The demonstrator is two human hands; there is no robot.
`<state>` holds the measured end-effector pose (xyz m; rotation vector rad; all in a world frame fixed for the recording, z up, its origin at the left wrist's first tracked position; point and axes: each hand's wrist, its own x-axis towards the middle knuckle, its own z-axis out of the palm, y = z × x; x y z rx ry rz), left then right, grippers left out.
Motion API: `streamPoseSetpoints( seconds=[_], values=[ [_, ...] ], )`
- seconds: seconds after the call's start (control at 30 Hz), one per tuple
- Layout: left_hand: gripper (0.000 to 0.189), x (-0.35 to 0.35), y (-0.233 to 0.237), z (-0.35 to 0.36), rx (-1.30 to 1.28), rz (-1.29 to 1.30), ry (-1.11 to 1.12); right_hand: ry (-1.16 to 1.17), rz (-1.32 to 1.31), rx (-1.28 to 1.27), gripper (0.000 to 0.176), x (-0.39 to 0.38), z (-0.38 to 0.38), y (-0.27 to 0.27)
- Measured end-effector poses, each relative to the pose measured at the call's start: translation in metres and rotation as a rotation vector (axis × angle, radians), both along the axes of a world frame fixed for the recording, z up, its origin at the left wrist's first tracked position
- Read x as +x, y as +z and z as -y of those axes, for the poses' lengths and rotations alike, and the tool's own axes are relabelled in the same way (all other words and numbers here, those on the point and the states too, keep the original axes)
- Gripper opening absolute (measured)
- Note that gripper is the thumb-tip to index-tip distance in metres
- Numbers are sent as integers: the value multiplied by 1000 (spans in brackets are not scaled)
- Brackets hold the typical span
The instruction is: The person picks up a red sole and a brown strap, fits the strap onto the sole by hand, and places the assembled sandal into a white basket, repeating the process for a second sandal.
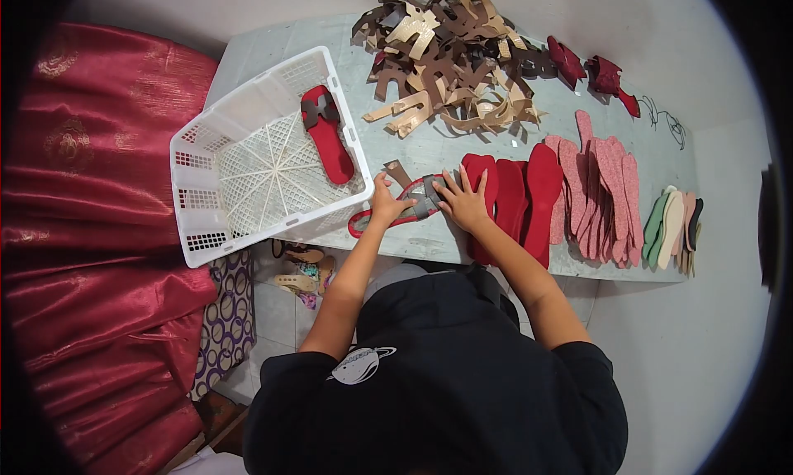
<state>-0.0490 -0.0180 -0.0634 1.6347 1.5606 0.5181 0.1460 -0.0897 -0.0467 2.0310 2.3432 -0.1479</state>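
Observation:
A sandal sole (420, 201) with a red rim lies bottom up on the table before me, a grey strap folded across its underside. My left hand (387, 204) rests at its left part, thumb stretched across it and fingers apart. Spread over the right end of the sole are the fingers of my right hand (464, 201), lying flat and pressing on it. A brown strap piece (397, 173) lies just beyond my left hand. Right beside my right hand are stacked red insoles (541, 194).
A white plastic basket (273, 169) at the left holds a red sandal (329, 144) with a dark strap. Brown and beige strap pieces (446, 62) are heaped at the back. Pink soles (607, 194) and green and cream soles (665, 227) stand at the right.

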Motion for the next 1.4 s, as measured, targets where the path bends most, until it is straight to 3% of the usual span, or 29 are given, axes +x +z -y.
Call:
streamPoseSetpoints(
  seconds=[0.33, 0.5, 0.7, 0.93, 1.0, 1.1, 1.4],
  values=[
    [83, 2, 1, -14, -17, -42, -107, -9, 27, -12, 48, -3, -1, 1],
    [74, 0, -18, -16, -136, 417, -156, -11, 39, -5, 48, -4, -1, 0],
    [77, -1, -13, -13, -82, 315, -208, -18, 23, -7, 48, -4, 0, 0],
    [80, -2, -8, -14, -108, 376, -255, -32, -5, 35, 51, -5, 1, -4],
    [69, -3, -8, -17, 43, 294, -349, -32, 5, 32, 51, -5, 1, -5],
    [59, -2, -8, -18, 19, 301, -392, -36, 18, 34, 51, -5, 1, -6],
    [53, -2, 3, -6, 227, 189, -426, -56, 7, 18, 50, -7, 2, -6]
  ],
)
